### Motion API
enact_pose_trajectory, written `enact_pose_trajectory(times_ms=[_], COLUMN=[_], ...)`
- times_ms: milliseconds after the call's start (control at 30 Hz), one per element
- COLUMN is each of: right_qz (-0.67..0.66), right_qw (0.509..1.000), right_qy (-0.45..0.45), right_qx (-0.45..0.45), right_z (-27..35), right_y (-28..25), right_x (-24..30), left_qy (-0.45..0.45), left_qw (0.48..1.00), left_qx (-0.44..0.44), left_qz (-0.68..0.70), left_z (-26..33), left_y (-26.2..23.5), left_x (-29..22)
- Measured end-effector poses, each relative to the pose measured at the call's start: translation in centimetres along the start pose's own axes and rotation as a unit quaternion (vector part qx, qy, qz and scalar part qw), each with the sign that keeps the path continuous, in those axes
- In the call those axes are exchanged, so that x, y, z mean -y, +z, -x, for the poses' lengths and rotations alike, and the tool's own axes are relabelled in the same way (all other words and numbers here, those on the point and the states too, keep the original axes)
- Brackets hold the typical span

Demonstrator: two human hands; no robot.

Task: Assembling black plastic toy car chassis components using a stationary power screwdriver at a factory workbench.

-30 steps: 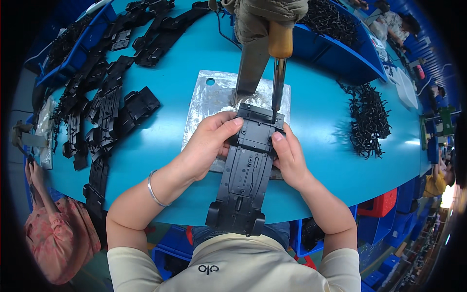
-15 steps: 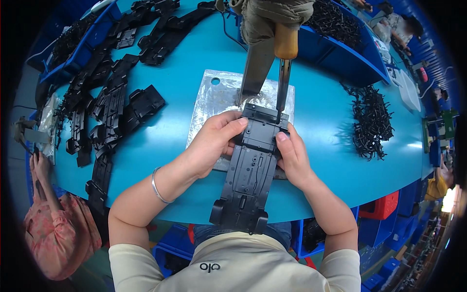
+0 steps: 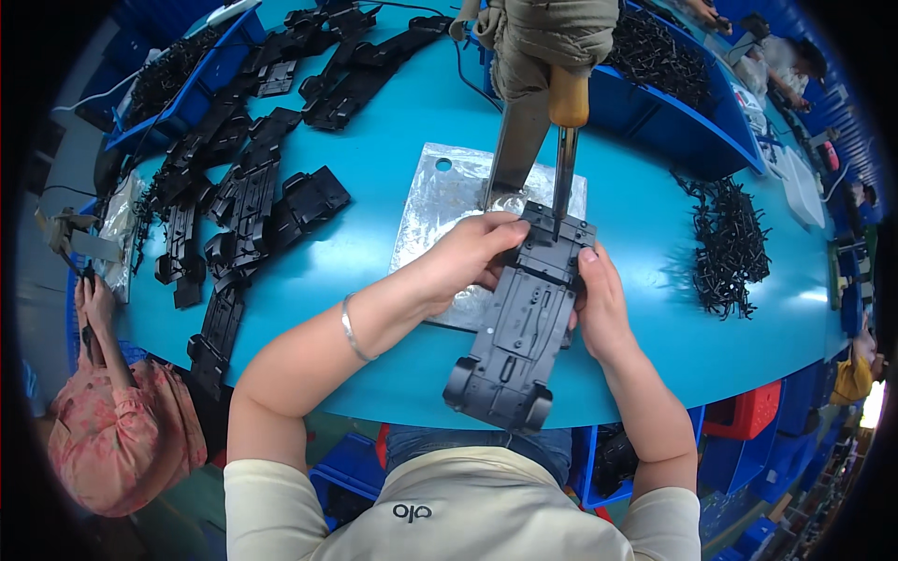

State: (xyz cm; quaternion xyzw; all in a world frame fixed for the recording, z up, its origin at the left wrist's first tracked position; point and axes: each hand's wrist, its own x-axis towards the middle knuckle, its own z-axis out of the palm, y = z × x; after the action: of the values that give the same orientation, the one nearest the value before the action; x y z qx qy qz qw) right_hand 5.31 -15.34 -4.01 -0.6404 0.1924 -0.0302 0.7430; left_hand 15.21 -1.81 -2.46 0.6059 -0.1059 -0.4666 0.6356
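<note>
Both hands grip a long black moulded plastic tray-like part, held at a slant with its two rounded lugs toward me. My left hand is closed on its upper left edge, thumb on top. On the opposite edge, my right hand pinches the part with the thumb on its face. A fixed soldering-iron-like tool with a wooden handle points down at the part's far end; its dark tip appears to meet the surface between my hands. Beneath lies a scuffed metal plate, partly hidden by the part and my left arm.
Cloth wrapping covers the tool's metal bracket. Similar black parts are piled on the left. A heap of small black pieces lies right, with a blue bin behind. Another person's hand is at far left.
The black part has shifted right beneath the tool, so the tip is now over the middle of its far end instead of near its right edge. Both hands keep their hold.
</note>
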Motion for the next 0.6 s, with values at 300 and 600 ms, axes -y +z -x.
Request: enact_pose_trajectory(times_ms=[300, 600], right_qz=[-0.054, -0.073], right_qw=[0.996, 0.994], right_qy=[0.024, 0.001], right_qx=[-0.065, -0.079], right_z=[-1.3, -1.7], right_y=[-1.5, -1.3], right_x=[0.8, 0.8], left_qy=[0.0, -0.002], left_qw=[0.997, 0.995], left_qx=[-0.024, -0.001], left_qz=[0.069, 0.105], left_z=[-2.3, -2.8], left_y=[2.3, 2.2], left_x=[-0.6, -0.8])
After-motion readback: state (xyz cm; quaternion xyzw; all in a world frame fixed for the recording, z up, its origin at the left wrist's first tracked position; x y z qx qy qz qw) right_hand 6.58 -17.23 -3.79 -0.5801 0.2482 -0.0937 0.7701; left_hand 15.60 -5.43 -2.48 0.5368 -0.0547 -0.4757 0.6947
